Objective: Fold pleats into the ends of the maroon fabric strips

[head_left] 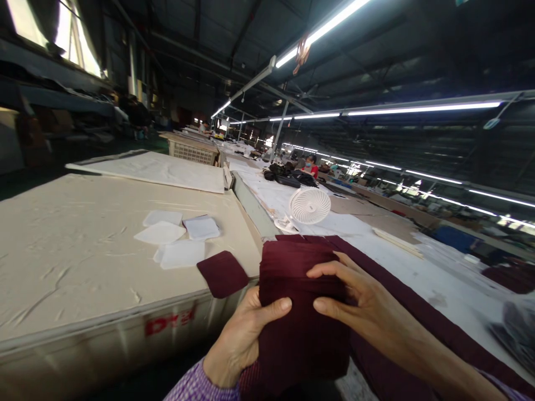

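Note:
In front of me is a bundle of maroon fabric pieces, its upper part creased in folds. My left hand grips it by the left side, thumb lying on top and fingers hidden behind. On the right, my right hand pinches the bundle, its thumb and index finger on the face with a small gap between them; its other fingers are partly hidden. Long maroon fabric lies on the table beyond and beneath my right arm. A single maroon piece with rounded corners rests at the edge of the left surface.
Several white cut pieces lie on the beige-covered surface at left. A white clip fan stands on the white-covered table ahead. Farther back are dark items, a plastic crate and a person in red.

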Motion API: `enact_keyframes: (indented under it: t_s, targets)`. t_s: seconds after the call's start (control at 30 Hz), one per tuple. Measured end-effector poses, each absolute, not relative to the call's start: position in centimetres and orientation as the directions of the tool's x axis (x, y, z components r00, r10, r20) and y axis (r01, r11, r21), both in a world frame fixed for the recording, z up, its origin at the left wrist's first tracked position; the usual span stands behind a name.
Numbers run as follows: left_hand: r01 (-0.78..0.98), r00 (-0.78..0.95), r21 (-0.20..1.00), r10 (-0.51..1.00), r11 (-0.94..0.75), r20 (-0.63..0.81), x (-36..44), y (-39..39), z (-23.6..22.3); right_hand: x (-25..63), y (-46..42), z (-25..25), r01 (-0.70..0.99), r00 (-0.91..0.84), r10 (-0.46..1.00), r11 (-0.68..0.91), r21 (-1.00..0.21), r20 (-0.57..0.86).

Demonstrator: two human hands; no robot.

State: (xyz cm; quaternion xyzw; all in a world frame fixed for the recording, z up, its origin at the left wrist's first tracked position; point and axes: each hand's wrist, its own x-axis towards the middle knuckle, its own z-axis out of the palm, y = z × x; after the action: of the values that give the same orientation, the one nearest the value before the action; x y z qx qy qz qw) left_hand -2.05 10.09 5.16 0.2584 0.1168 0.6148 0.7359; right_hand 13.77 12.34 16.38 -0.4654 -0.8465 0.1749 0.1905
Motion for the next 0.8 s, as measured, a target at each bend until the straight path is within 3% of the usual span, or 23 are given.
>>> enact_keyframes:
  t_s: [0.5,0.7,0.8]
  targets:
    - [-0.834,0.199,0.542,0.973,0.105,0.118,-2.2,10.0,5.2,13.8,12.3,16.2,0.723,-0.480,0.868,0.472,-0.504,0.124]
    - [-0.869,0.089,0.493,0.995,0.050,0.056,-2.4,10.2,5.1,13.8,12.1,15.7,0.534,-0.512,0.856,0.380,-0.756,0.070]
    - [-0.878,0.055,0.478,0.997,0.019,0.060,-2.2,10.3,5.1,13.6,11.9,15.1,0.494,-0.504,0.864,0.278,-0.824,-0.010]
